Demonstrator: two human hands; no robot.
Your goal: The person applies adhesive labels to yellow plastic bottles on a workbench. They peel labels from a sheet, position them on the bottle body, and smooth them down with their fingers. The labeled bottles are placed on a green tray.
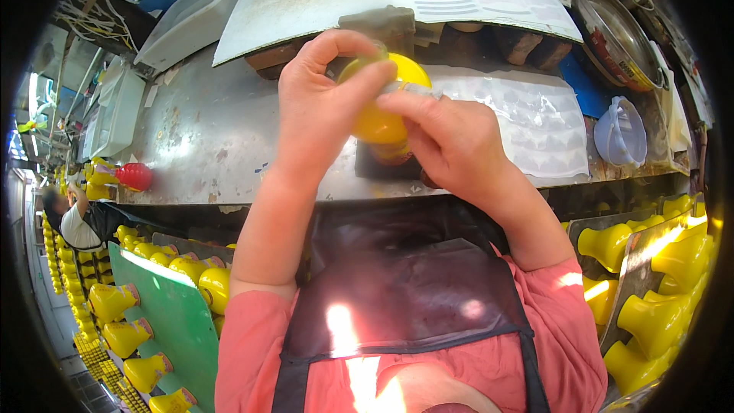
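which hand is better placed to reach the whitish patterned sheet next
Right hand, probably: it is nearer the whitish patterned sheet, while the left hand is at the left of the glossy yellow rounded object.

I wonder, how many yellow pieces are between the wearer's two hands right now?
1: the yellow piece is between the left hand and the right hand, over the metal bench. The hands hide part of it.

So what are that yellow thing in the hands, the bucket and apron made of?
Yellow thing: smooth and glossy, perhaps glazed ceramic or plastic. Bucket: probably plastic, with smooth, thin walls. Apron: looks like vinyl or leather, dark with a soft shine.
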